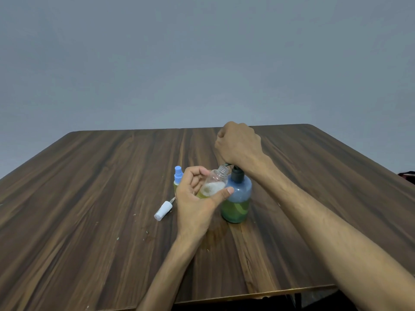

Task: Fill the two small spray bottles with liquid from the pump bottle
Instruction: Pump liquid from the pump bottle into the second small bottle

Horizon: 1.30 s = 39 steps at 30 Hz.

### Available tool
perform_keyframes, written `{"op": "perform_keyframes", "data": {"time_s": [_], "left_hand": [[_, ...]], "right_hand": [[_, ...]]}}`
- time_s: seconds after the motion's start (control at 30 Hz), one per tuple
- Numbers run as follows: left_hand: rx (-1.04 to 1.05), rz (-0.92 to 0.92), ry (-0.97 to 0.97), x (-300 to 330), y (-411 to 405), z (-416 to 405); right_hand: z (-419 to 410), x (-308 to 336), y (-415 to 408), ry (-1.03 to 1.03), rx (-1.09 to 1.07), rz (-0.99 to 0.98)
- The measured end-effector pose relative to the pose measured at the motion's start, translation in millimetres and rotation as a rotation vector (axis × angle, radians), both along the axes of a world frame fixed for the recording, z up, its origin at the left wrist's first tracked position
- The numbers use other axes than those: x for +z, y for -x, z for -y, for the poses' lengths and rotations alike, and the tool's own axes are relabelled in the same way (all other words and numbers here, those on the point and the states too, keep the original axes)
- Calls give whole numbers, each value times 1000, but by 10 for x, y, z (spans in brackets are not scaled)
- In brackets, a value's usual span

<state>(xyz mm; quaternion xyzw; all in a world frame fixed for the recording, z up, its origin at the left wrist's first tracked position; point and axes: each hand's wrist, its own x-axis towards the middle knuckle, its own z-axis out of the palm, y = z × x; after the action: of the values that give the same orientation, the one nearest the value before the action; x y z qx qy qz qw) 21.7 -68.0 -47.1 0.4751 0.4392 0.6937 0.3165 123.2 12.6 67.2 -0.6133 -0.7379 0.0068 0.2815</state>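
Head cam, looks fwd/down across table (94, 198), hands near.

- The left hand (195, 198) grips an uncapped clear spray bottle (214, 184), tilted so its threaded neck meets the pump bottle's nozzle.
- The right hand (239, 143), curled in a fist, rests on the pump head of the blue pump bottle (238, 198) (greenish liquid fills its lower part).
- A blue-capped spray bottle (178, 177) stands just behind the left hand.
- A white spray cap (163, 210) lies on the wooden tabletop (89, 198).

Blue pump bottle (239, 194); dark wood-grain table (89, 198).
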Motion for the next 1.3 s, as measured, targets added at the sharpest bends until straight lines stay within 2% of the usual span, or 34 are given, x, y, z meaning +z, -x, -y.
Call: {"op": "perform_keyframes", "data": {"time_s": [0.17, 0.27, 0.47, 0.57, 0.63, 0.77, 0.9, 1.03, 1.1, 1.2, 1.3], "left_hand": [[8, 7, 6, -1, 14, 0], [2, 10, 0, -9, 8, -6], [2, 29, -30, 33, 14, 21], [-3, 27, -35, 31, 19, 24], [4, 25, -41, 35, 15, 25], [12, 11, -36, 18, 8, 13], [21, 19, -39, 32, 11, 31], [20, 12, -37, 39, 13, 36], [16, 4, -42, 38, 6, 36], [13, 16, -42, 41, 3, 42], [13, 16, -51, 39, 7, 43]], "right_hand": [[-16, 19, 10, 29, 3, -37], [-34, 37, -30, 114, 81, -134], [-88, 264, -29, 207, 378, -232], [29, 186, -98, 312, 595, -228], [80, 75, -201, 319, 660, -239], [50, -62, -304, 352, 611, -502], [74, -118, -221, 423, 489, -634], [140, -193, -158, 296, 406, -752], [177, -241, -159, 259, 448, -905], [241, -318, -236, 314, 599, -1085], [288, -406, -349, 279, 674, -1031]]}}
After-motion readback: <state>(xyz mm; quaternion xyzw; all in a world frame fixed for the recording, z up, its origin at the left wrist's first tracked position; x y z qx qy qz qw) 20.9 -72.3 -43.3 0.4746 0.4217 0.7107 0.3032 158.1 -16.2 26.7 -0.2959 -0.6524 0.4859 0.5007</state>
